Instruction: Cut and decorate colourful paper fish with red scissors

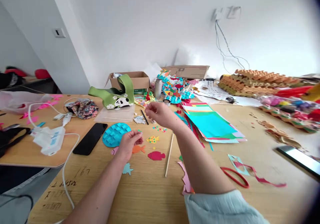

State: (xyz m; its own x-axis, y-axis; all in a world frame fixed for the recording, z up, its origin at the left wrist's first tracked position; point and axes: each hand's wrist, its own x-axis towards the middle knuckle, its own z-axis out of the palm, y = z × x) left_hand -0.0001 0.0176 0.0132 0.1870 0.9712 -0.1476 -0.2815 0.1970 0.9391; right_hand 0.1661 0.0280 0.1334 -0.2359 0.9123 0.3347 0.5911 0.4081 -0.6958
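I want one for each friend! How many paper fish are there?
5: pink fish behind the left hand, orange fish beside it, blue fish below, red fish and yellow fish nearby. More may be hidden.

Matt, faintly grained wood across the tabletop (150, 197); matt paper in the red cut-out fish (156, 155); woven paper strips on the teal disc (116, 134); dull metal on the far flask (158, 89); glossy black glass on the left phone (90, 138).

Hands over a red paper fish (156, 155) on a wooden table (147, 197)

The left hand (129, 144) pinches just beside a woven teal paper disc (116, 134), above an orange paper fish (138, 148); the raised right hand (159, 114) curls near a stack of coloured paper (212, 124).
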